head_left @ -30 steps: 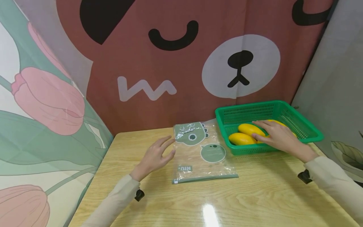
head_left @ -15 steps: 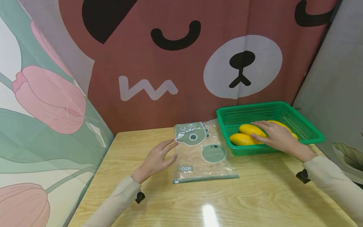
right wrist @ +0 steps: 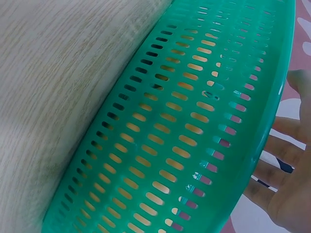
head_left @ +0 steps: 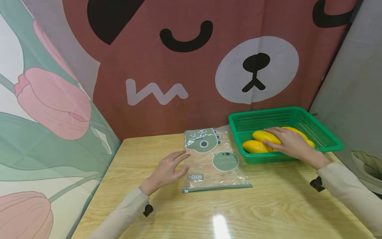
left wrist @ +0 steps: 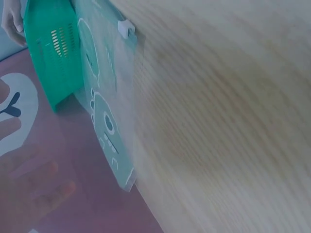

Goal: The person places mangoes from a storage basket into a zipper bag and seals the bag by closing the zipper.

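My left hand (head_left: pixel 165 171) hovers at the left edge of a clear zip bag (head_left: pixel 219 181) with green dinosaur prints, fingers spread loosely and holding nothing. The bag lies flat on the table, its green slider strip facing me. Over the green basket (head_left: pixel 268 159), my right hand (head_left: pixel 290 142) reaches above several yellow mangoes (head_left: pixel 256 146). Its fingers extend loosely across them; whether they touch is unclear. Part of the fruit is hidden under that hand. In the right wrist view, the basket's slotted wall (right wrist: pixel 160 145) covers most of the mangoes, and the fingers (right wrist: pixel 269 174) appear spread beyond its rim.
A wooden table (head_left: pixel 179 215) carries everything. Behind it hangs a bear-print cloth (head_left: pixel 149 119), with a tulip-print cloth (head_left: pixel 59 149) at the left and a grey cloth (head_left: pixel 349 109) at the right. The basket stands against the back, beside the bag.
My left hand has shifted slightly right and toward me, its fingertips now over the bag's left edge. The right hand stays over the mangoes. Bag and basket keep their places.
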Tool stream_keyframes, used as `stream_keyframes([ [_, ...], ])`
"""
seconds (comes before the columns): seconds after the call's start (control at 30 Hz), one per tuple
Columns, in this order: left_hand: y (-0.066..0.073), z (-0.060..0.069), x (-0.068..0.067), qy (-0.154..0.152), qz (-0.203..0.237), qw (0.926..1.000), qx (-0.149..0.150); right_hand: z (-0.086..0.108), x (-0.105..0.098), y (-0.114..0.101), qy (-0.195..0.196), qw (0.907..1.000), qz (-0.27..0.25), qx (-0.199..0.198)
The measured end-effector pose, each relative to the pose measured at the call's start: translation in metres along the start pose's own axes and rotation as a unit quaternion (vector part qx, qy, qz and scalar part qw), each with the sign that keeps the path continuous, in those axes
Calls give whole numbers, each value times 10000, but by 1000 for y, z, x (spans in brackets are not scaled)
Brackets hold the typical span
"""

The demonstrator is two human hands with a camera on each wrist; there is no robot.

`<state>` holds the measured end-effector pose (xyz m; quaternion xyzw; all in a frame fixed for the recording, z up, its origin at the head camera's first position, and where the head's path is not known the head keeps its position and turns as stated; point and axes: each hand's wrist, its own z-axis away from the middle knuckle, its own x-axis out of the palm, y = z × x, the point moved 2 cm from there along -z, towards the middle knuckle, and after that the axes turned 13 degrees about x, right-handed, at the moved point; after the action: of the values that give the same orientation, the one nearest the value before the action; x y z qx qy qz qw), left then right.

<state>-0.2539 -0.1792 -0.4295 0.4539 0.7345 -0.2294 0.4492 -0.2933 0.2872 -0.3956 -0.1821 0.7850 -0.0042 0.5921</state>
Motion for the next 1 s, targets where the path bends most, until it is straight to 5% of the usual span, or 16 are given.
stream_keyframes([
  [1.0, 17, 10, 11, -434, 146, 9989, 90, -6, 4, 0, -228, 9997, 115, 20],
])
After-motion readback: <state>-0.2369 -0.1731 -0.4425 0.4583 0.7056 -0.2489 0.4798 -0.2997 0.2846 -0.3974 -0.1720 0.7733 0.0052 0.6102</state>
